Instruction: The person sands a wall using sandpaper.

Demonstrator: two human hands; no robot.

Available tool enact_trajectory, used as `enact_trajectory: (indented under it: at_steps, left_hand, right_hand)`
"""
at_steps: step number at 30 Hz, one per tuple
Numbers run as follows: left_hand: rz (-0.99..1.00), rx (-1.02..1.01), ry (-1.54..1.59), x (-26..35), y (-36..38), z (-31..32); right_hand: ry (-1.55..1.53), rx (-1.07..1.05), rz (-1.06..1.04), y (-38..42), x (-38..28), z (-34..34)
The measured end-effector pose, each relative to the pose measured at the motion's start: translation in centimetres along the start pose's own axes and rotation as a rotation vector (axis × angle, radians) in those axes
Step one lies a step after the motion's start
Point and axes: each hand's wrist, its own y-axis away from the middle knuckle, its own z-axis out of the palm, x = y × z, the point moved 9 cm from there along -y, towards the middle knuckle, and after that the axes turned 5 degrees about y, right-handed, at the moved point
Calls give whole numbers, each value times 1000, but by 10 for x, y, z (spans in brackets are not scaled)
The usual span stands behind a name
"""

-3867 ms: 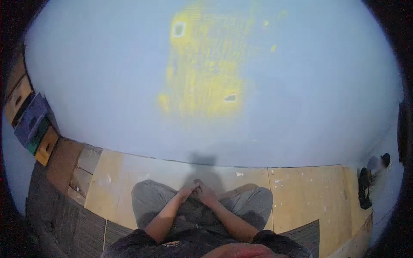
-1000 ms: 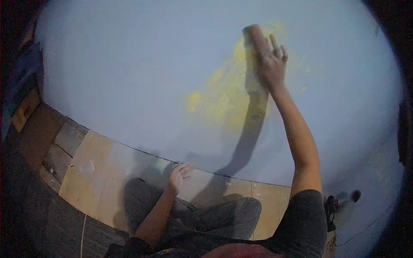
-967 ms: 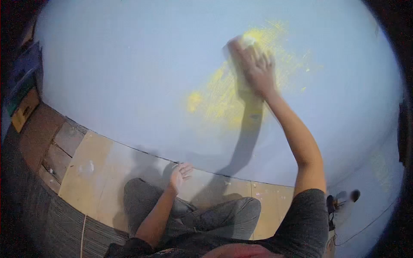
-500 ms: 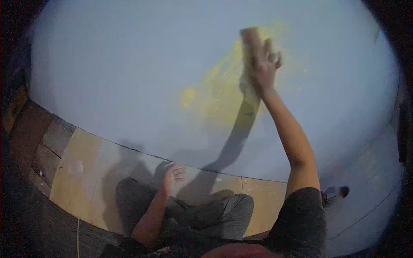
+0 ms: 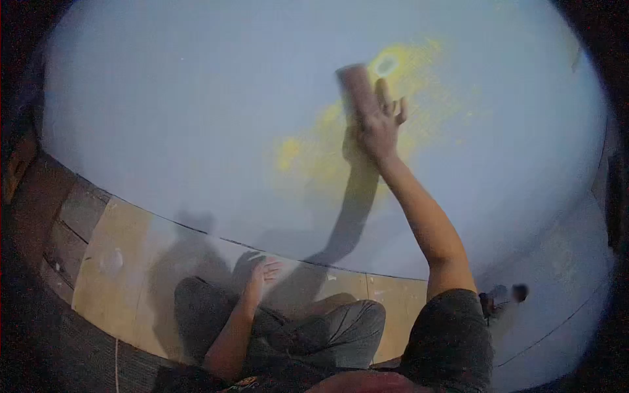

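My right hand [image 5: 381, 134] is closed around a brown sanding block [image 5: 359, 90] and holds it flat against the pale blue-white wall [image 5: 164, 118]. Some of its fingers stick out to the right of the block. Around the block spreads a scratched yellow patch [image 5: 419, 82], with a small bare-looking spot ringed in yellow just above the fingertips. My left hand [image 5: 264, 274] hovers low by the wall's bottom edge, above my bent legs [image 5: 347, 324]. Its fingers are loosely bent and apart, and nothing shows in it.
Tan boards [image 5: 118, 268] cover the floor along the wall's foot. Darker wood pieces [image 5: 82, 213] lie at the left, beside a thin cord [image 5: 117, 363]. A small dark object [image 5: 519, 292] is at the right, past my elbow. Shadows of my arm and head fall on the wall.
My right hand has moved the sanding block down and to the left across the yellow patch, uncovering the ringed spot. The left hand has barely moved.
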Motion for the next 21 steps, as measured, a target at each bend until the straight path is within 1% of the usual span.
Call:
enact_trajectory:
  at_steps: [1,2,4,5,6,7,8,9,10,12,13,14,15,16,17,18,19,20,21]
  left_hand:
    - [17,-5,-21,-3,1,-3]
    - [-5,29,-28,-6,1,-10]
    - [-35,79,-37,1,13,-12]
    - [-42,106,-48,7,15,-17]
    - [94,-32,-6,-13,-1,-31]
    - [86,-11,-13,-8,-1,-29]
    - [68,7,-18,-1,6,-23]
    - [51,24,-19,2,10,-17]
    - [37,29,49,-3,9,-14]
    - [83,37,-21,-1,3,-10]
    - [101,44,-70,1,2,-11]
    - [91,36,-40,3,0,-13]
    - [84,34,-11,5,-3,-15]
    - [71,36,21,4,-3,-16]
    - [52,41,48,4,1,-17]
    - [51,165,8,10,15,-16]
    - [32,180,34,8,17,-14]
    - [25,193,53,7,15,-17]
    - [19,202,69,6,12,-22]
  right_hand:
    - [176,-193,-217,37,-50,23]
    - [565,-114,-649,96,-91,61]
    - [658,-143,-1020,143,-112,82]
    - [371,-254,-945,116,-99,54]
    - [89,-351,-868,81,-81,28]
    - [46,-284,-721,32,-52,6]
    - [375,-283,-483,-17,-5,-2]
    - [395,-55,-174,-69,48,-39]
    - [-99,81,92,-92,83,-77]
    - [-339,218,292,-101,103,-83]
    - [-86,235,246,-75,85,-56]
    - [163,256,205,-51,61,-35]
    - [18,143,10,-25,4,-23]
    - [197,-236,-196,34,-31,31]
    - [103,-487,-380,72,-87,28]
    - [47,-502,-596,107,-119,10]
    - [-2,-504,-815,128,-140,2]
    - [-58,-532,-754,114,-128,4]
    - [-111,-559,-690,96,-100,3]
